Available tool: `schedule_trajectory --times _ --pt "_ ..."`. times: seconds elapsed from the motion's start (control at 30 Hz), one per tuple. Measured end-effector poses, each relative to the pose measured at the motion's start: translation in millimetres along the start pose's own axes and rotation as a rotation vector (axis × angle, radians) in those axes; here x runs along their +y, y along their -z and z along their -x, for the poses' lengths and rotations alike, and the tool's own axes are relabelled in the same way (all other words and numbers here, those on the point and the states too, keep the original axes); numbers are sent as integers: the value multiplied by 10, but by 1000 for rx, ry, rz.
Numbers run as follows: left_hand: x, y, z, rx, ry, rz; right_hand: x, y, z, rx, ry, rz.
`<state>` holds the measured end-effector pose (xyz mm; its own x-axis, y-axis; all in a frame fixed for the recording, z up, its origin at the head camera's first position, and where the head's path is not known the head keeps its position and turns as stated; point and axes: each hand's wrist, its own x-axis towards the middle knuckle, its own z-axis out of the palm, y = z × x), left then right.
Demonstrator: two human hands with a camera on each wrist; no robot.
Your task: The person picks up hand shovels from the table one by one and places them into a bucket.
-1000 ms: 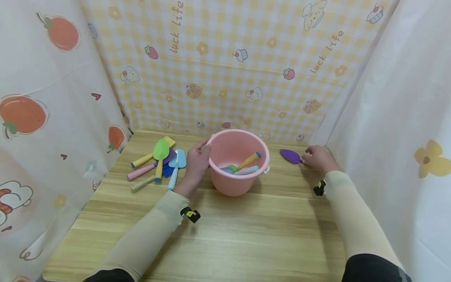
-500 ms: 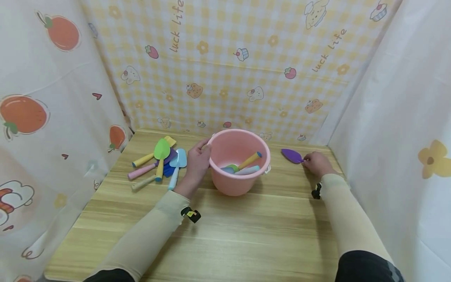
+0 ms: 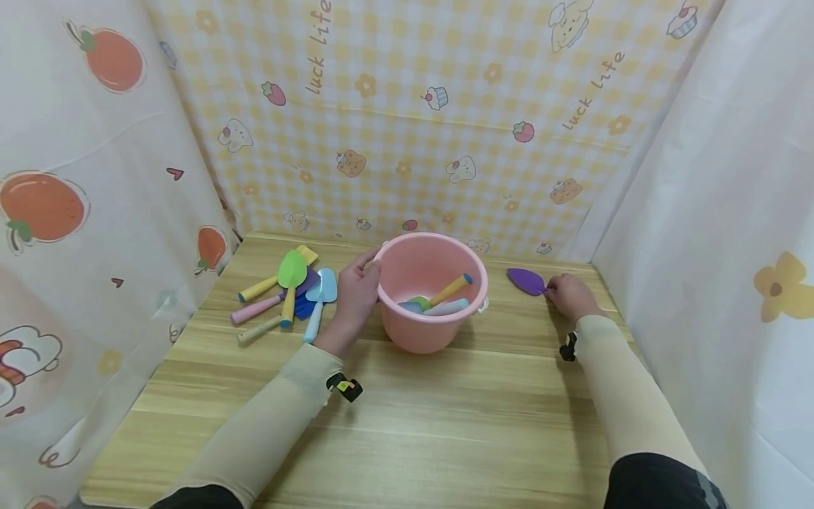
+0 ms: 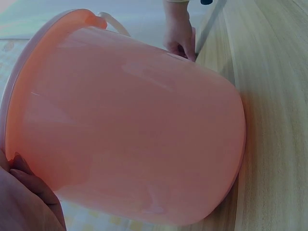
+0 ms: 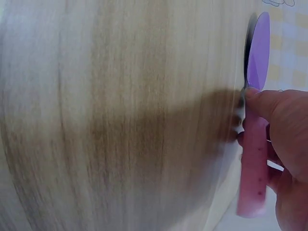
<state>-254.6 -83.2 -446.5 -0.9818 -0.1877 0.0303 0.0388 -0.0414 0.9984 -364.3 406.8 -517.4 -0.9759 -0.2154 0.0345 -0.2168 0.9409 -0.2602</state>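
Observation:
At the middle of the table a pink bucket stands upright. My left hand grips its left rim, thumb and fingers on the edge; the left wrist view shows curled fingers beside the bucket wall. Inside the bucket lie a yellow-handled trowel and a light blue handle. To the right, my right hand pinches a toy trowel with a purple blade. In the right wrist view its pink handle lies under my right hand, just off or on the table; cannot tell which.
Left of the bucket lies a pile of toy trowels and rakes: a green trowel, a light blue shovel, a pink handle and others. A checked curtain hangs behind the wooden table, with white curtains at both sides.
My right hand has shifted slightly back and settled on the purple trowel's neck; its wrist has turned a little. My left hand and the bucket stay put.

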Motion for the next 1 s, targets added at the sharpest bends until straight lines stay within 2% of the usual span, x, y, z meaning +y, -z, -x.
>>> schedule_trajectory --times 0.3,0.7,1.0 --pt "-13 4 -4 1 -1 8 -82 44 15 -59 -44 -11" --pt "-17 0 0 2 -5 3 -72 15 30 -42 -10 33" --pt "-21 3 -1 -8 -2 12 -71 27 16 -62 -79 3"
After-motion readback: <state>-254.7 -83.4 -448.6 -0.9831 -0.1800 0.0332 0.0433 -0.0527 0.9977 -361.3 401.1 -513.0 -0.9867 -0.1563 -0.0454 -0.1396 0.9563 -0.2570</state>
